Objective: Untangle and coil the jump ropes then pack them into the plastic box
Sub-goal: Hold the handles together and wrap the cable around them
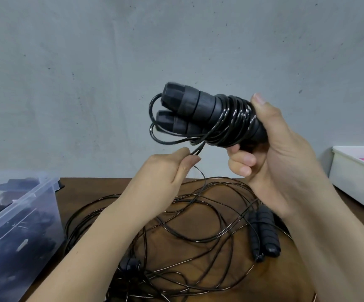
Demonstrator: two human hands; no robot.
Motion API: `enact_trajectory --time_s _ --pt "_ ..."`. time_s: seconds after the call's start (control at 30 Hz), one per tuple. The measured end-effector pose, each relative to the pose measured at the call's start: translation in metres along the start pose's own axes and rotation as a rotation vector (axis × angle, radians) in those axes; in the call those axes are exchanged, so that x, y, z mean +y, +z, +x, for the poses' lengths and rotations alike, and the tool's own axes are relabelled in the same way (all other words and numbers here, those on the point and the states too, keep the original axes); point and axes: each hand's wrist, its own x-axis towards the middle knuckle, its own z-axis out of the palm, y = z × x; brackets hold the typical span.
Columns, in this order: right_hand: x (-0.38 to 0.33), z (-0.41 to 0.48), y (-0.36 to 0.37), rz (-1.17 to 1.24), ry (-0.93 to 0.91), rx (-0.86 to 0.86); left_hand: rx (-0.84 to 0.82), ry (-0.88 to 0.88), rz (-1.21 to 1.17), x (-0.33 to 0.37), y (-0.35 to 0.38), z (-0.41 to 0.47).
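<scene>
The near and middle tabletop [89,188] is covered by loose black ropes [198,234], tangled in wide loops, with two ribbed handles [263,232] laid side by side toward the right edge. The left edge is taken up by the clear plastic box [24,210], in which dark items are seen. A white tray [350,184] is set at the right edge. A strip of bare wood is seen along the far edge beside the box. Above the tangle, a black jump rope [189,105] is held up before the grey wall [176,40]. Its paired grips, wrapped in glossy cord, are clasped at the butt by the right hand [281,153]. Trailing strands are pinched by the left hand [166,173], just below and to the left.
</scene>
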Motion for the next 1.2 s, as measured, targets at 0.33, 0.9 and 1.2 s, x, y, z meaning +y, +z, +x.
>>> enact_trajectory --time_s 0.33,0.9,1.2 --pt "0.006 0.006 -0.001 -0.030 -0.116 0.101 -0.166 -0.112 -0.002 0.008 0.005 -0.005" --pt "0.027 0.012 -0.021 -1.117 -0.330 0.195 -0.018 0.158 0.057 0.051 -0.039 -0.017" --pt "0.045 0.003 -0.002 -1.192 -0.240 -0.130 0.134 0.076 -0.071 0.015 -0.060 -0.006"
